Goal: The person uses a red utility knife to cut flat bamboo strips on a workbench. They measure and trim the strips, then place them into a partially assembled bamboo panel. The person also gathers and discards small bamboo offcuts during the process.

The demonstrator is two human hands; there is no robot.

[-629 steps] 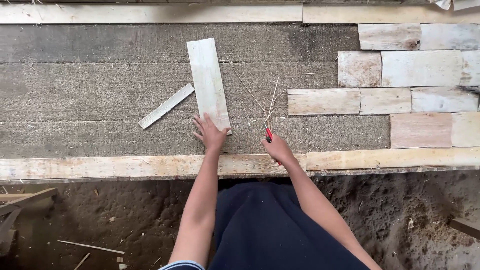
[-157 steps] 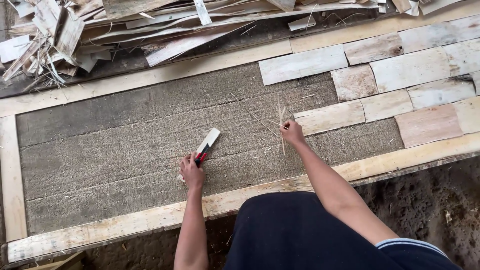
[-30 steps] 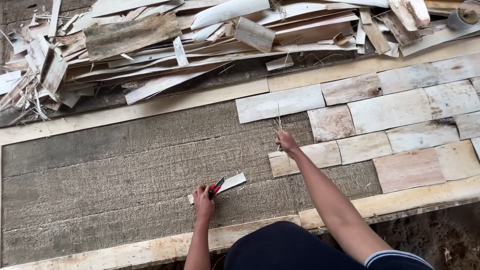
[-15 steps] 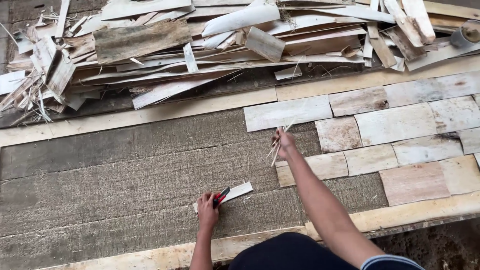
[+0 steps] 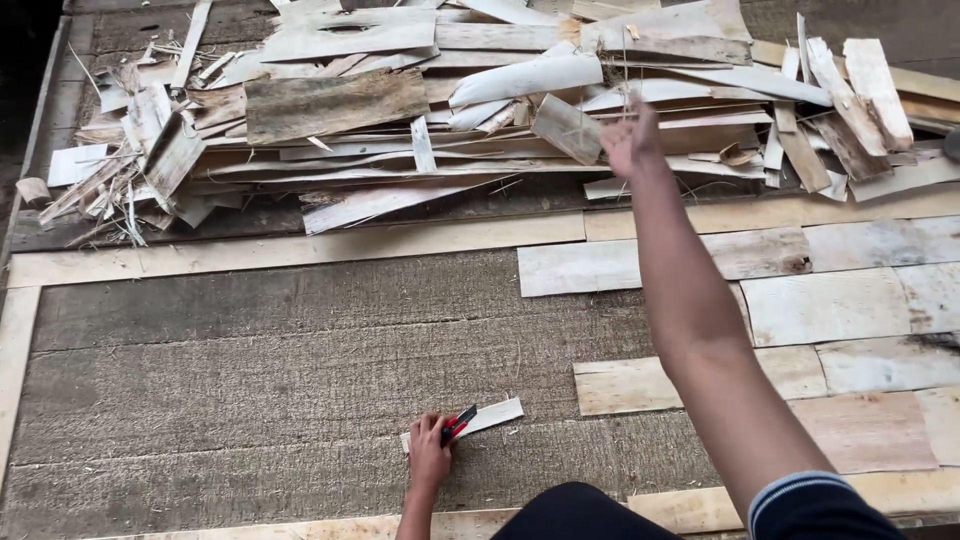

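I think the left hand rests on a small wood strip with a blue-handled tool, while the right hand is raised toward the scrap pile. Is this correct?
Not quite: the handle of the tool is red, not blue, as the head view shows. The rest holds: the left hand rests on the small wood strip, and the right hand is raised toward the scrap pile.

We see our left hand (image 5: 429, 462) low and near the body, palm down, fingers curled closed around what it grips, the forearm running straight back beneath us. Our right arm stretches far forward and upward across the view, elbow nearly straight, its dark, pale-banded sleeve cuff at the lower right. Our right hand (image 5: 630, 142) is raised at the far end, fingers loosely bent and pinched together. The two hands are well apart.
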